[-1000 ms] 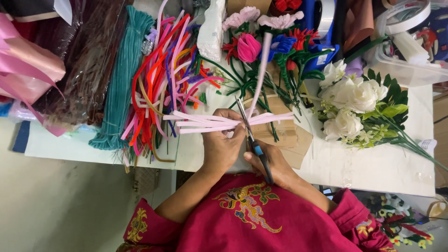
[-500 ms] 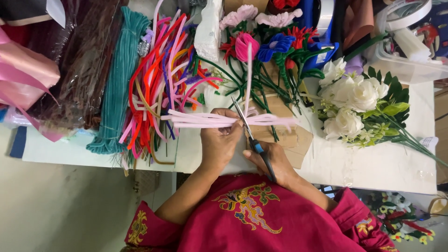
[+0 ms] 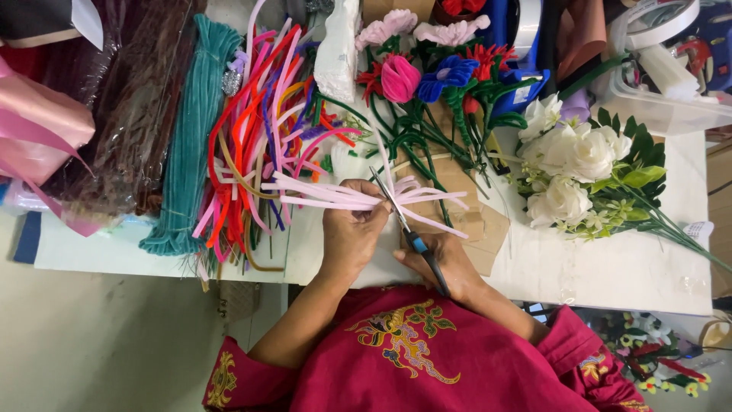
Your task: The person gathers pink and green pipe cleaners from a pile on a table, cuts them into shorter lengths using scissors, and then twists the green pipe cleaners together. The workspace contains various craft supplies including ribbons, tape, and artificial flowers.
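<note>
My left hand [image 3: 352,233] pinches a bundle of pale pink pipe cleaners [image 3: 324,197] held crosswise over the white table [image 3: 610,267]; their ends fan out to both sides. My right hand [image 3: 446,263] grips blue-handled scissors [image 3: 408,233], whose blades point up into the middle of the bundle. One pink piece [image 3: 383,156] sticks up beside the blade tips.
A heap of mixed coloured pipe cleaners [image 3: 259,137] and a teal bundle [image 3: 187,137] lie left. Finished pipe-cleaner flowers [image 3: 427,84] stand behind the hands. White artificial roses [image 3: 572,164] lie right, beside a clear plastic box [image 3: 663,91]. Pink ribbon [image 3: 38,137] is at far left.
The long upright pink pipe cleaner has become much shorter above the scissors. The bundle and both hands stay roughly in place, with the strand ends spreading on the right.
</note>
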